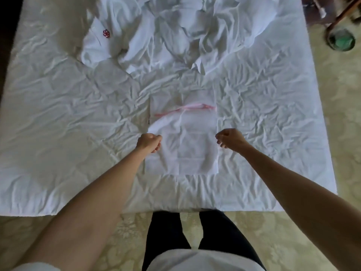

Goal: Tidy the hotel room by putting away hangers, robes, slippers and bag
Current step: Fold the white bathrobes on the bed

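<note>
Now, bed: a wrinkled white sheet is covering it and filling most of the frame, with its near edge running across the lower middle.
Bag: a flat white drawstring bag is lying on the bed at the centre of the frame, between the two hands.
Drawstring: a pink cord is crossing the upper part of the bag.
Left hand: it is sitting at the bag's left edge with its fingers curled under; whether they are pinching the fabric I cannot tell, since the knuckles are hiding the tips.
Right hand: it is hovering at the bag's right edge, fingers loosely curled inward with the thumb near the fingertips; a grip on the fabric is not showing.
Robe: crumpled white cloth is lying heaped at the top centre of the frame, well apart from the bag.
Red emblem: it is showing on the robe's fabric in the upper left.
Floor: pale patterned carpet is running along the right and bottom of the frame.
Person: dark trousers are standing at the bed's near edge, bottom centre.
</note>
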Available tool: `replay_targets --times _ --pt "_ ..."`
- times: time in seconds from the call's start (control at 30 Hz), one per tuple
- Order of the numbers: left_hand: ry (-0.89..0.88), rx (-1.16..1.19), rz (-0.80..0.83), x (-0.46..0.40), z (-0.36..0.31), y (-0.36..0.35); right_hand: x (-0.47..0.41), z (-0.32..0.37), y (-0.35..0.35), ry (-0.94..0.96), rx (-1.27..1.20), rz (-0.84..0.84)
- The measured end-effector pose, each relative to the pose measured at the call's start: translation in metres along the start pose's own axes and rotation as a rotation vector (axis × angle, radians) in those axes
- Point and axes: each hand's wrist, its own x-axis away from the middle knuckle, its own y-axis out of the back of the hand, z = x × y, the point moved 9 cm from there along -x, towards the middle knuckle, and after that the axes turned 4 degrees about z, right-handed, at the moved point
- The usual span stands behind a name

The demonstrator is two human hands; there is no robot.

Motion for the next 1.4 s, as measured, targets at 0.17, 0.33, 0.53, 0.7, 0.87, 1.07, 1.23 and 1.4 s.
replay_targets --times 0.17,0.33,0.53,0.7,0.87,1.07,1.23,1.4 --pt "0.009 0.126 -0.024 -0.069 -0.021 -0.015 -0.078 0.011 0.014 0.018 -0.073 -0.055" --pt "-0.015 0.139 -0.044 -0.135 -0.032 -0.021 -0.150 -0.003 0.007 -0.024 -0.149 -0.076" --pt "0.002 -0.212 -0.377 -0.208 -0.024 0.008 -0.212 -0.015 0.029 -0.066 -0.072 -0.383" --pt "0.103 -0.068 -0.417 -0.255 0.000 0.008 -0.256 -0.035 0.028 -0.097 -0.196 -0.476" --pt "-0.054 0.121 -0.419 -0.279 -0.013 0.012 -0.289 -0.014 0.013 -0.017 -0.144 -0.346" --pt "-0.232 0.149 -0.507 -0.276 -0.077 0.035 -0.285 0.031 0.038 0.119 -0.218 -0.582" --pt "-0.361 0.106 -0.579 -0.285 -0.148 0.073 -0.300 0.088 0.074 0.235 -0.206 -0.639" --pt "-0.401 0.057 -0.592 -0.293 -0.186 0.085 -0.320 0.115 0.091 0.253 -0.173 -0.674"
